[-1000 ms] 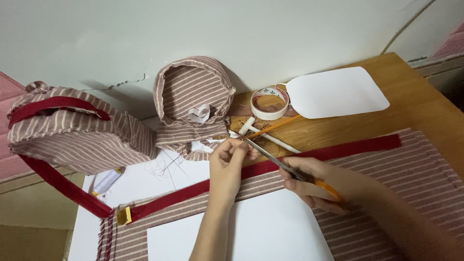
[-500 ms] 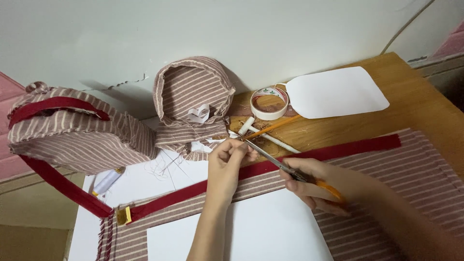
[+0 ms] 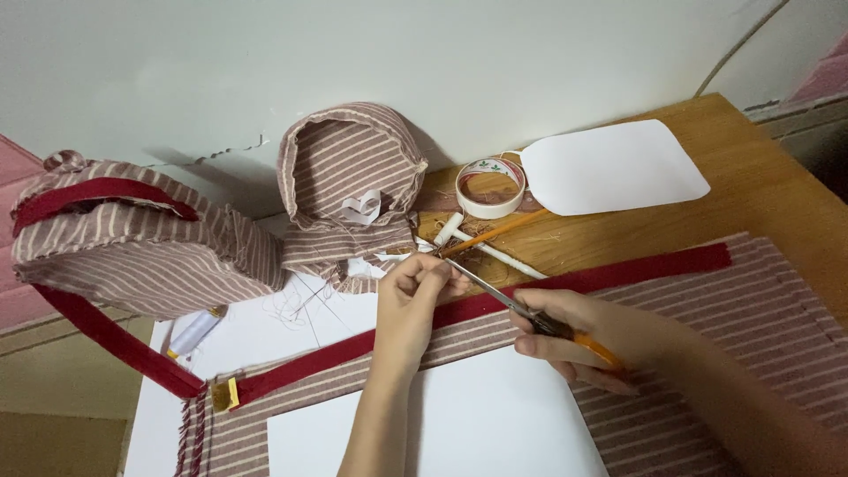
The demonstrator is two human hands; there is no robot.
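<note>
Head view showed the scissors (image 3: 503, 300) lying slantwise, tips pointing far-left at the left hand (image 3: 415, 296), whose pinched fingers held something too small to tell. The right hand (image 3: 583, 340) gripped the orange handles. The red binding strip (image 3: 495, 305) already lay along the striped fabric (image 3: 751, 344); trimming seemed unfinished, by the loose threads.

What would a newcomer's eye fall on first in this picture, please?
Probably the two hands at the centre: the left hand pinches something small, while the right hand holds orange-handled scissors with their blades pointing at the left fingertips. Beneath them a dark red fabric strip runs diagonally across brown cloth with thin white stripes. At the left, a striped bag-like fabric piece with red trim bulks large.
</note>
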